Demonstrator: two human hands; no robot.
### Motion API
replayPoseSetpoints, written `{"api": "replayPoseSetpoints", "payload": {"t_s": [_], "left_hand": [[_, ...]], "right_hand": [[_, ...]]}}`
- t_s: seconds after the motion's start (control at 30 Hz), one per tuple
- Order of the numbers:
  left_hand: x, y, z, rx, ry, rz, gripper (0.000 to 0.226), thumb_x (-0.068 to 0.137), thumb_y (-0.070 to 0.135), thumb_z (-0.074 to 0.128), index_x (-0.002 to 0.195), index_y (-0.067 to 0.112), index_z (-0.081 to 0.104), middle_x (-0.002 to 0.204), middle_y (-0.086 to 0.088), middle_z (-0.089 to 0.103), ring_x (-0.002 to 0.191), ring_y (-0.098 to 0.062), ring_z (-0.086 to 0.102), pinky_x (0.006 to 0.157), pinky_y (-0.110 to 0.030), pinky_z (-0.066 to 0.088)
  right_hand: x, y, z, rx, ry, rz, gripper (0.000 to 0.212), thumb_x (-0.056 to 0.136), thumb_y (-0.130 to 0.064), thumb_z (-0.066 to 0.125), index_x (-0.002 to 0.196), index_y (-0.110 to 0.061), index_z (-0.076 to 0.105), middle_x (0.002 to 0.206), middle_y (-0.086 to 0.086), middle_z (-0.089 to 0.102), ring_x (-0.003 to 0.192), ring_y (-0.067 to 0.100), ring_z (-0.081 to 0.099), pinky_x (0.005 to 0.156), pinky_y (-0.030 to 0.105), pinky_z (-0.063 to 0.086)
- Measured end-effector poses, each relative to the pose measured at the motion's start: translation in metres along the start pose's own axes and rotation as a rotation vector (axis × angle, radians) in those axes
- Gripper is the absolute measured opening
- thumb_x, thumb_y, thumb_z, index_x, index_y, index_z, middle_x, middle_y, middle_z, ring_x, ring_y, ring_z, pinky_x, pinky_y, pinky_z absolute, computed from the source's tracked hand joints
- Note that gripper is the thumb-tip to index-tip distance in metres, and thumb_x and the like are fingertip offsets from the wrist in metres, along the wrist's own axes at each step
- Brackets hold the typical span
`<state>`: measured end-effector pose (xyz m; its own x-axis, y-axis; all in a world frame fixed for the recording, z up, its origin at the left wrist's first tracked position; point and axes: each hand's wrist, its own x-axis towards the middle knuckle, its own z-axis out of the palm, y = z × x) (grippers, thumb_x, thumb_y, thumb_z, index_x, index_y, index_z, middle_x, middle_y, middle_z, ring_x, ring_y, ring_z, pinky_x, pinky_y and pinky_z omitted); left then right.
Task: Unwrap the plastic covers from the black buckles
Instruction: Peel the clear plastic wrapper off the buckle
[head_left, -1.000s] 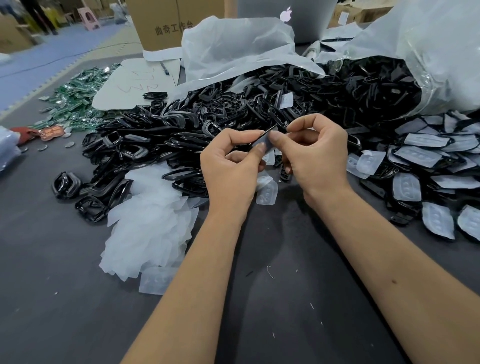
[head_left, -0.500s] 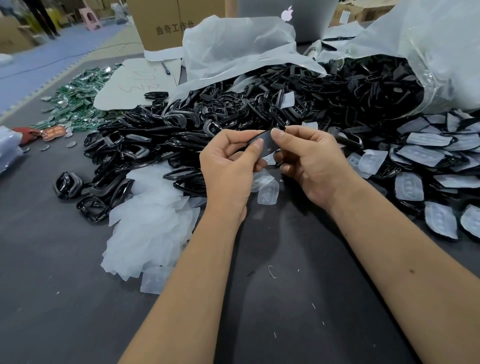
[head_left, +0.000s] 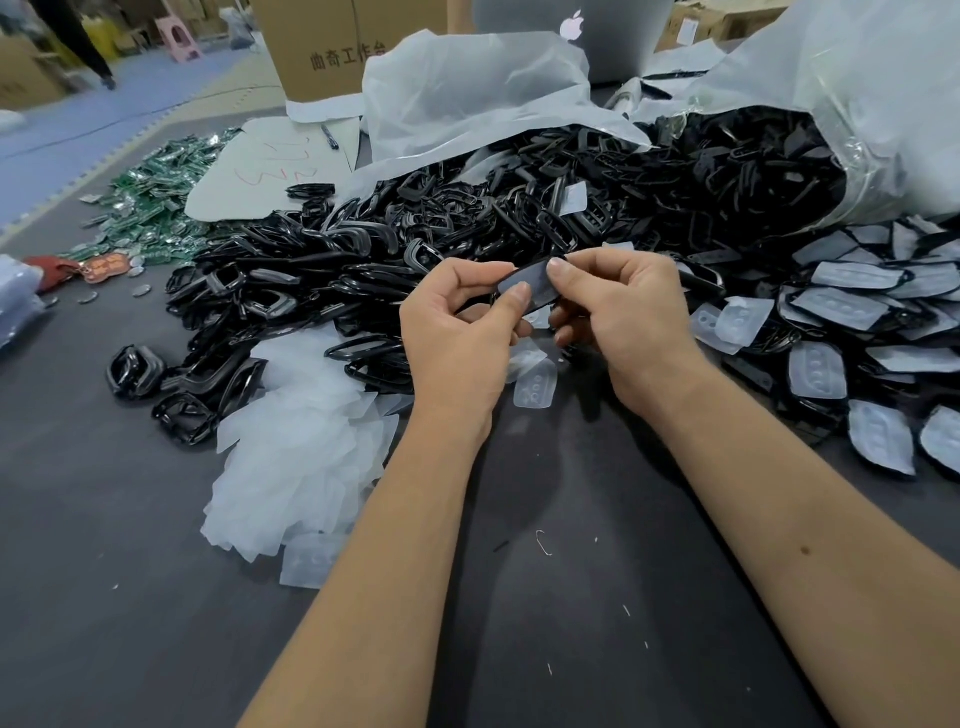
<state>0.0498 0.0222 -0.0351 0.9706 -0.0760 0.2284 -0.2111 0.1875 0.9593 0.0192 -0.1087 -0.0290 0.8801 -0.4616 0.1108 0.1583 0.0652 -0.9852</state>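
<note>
**A:** What does the head view show?

**B:** Two bare forearms reach over a dark tabletop (head_left: 571, 649). The left hand (head_left: 457, 332) and right hand (head_left: 623, 322) meet in mid-air, both pinching one black buckle (head_left: 535, 283) between thumb and curled fingers (head_left: 519, 296). A pale plastic cover appears to lie on its face.

**A:** Where are the rest?

**B:** A great heap of bare buckles (head_left: 467, 234) lies just behind the hands, spilling from a clear bag (head_left: 857, 104). Covered buckles (head_left: 841, 306) lie to the right. Peeled covers (head_left: 301, 447) pile up at the left.

**A:** How should the peel go?

**B:** I judge the left hand should hold the buckle firm while the right thumbnail lifts a cover edge, then pulls it off low and steady. Whether an edge is already lifted, I cannot tell.
</note>
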Motion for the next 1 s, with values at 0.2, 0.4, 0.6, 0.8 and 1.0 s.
{"api": "replayPoseSetpoints", "payload": {"t_s": [0.2,0.4,0.6,0.8,1.0], "left_hand": [[0.002,0.0,-0.002,-0.031,0.015,-0.036,0.019,0.087,-0.01,0.074,0.091,0.008,0.069,0.075,-0.007,0.072,0.053,-0.011,0.063,0.056,-0.02,0.052],[0.001,0.003,-0.003,-0.069,-0.056,-0.07,0.019,0.087,-0.01,0.073,0.092,0.007,0.069,0.071,-0.003,0.071,0.052,-0.011,0.061,0.054,-0.019,0.05],[0.002,0.005,-0.006,-0.13,-0.07,-0.155,0.018,0.088,-0.011,0.071,0.093,0.006,0.069,0.067,-0.001,0.068,0.051,-0.011,0.057,0.053,-0.02,0.049],[0.005,0.013,-0.007,-0.284,-0.063,-0.283,0.018,0.089,-0.011,0.066,0.089,0.006,0.07,0.068,-0.004,0.068,0.051,-0.011,0.057,0.049,-0.016,0.045],[0.011,0.02,-0.011,-0.446,-0.03,-0.385,0.019,0.091,-0.014,0.054,0.088,0.003,0.062,0.068,-0.008,0.063,0.047,-0.009,0.05,0.042,-0.013,0.037]], "right_hand": [[0.001,0.008,0.002,-0.18,0.006,-0.11,0.035,0.104,-0.028,0.06,0.086,-0.002,0.073,0.074,0.016,0.072,0.052,0.018,0.064,0.043,0.029,0.051],[0.001,0.007,-0.001,-0.223,0.02,-0.159,0.017,0.098,-0.022,0.072,0.088,-0.009,0.077,0.06,0.002,0.068,0.046,0.018,0.059,0.04,0.027,0.047],[-0.003,0.002,-0.003,-0.281,0.018,-0.264,0.008,0.094,-0.017,0.077,0.096,-0.011,0.073,0.063,0.006,0.069,0.046,0.014,0.062,0.042,0.027,0.049],[-0.007,-0.005,-0.003,-0.524,0.0,-0.557,0.01,0.09,-0.017,0.079,0.101,-0.016,0.08,0.084,-0.002,0.068,0.077,0.008,0.061,0.073,0.023,0.05],[-0.007,-0.006,-0.003,-0.561,-0.147,-0.624,0.016,0.094,-0.018,0.078,0.109,-0.016,0.082,0.104,0.012,0.061,0.089,0.017,0.06,0.073,0.014,0.044]]}}
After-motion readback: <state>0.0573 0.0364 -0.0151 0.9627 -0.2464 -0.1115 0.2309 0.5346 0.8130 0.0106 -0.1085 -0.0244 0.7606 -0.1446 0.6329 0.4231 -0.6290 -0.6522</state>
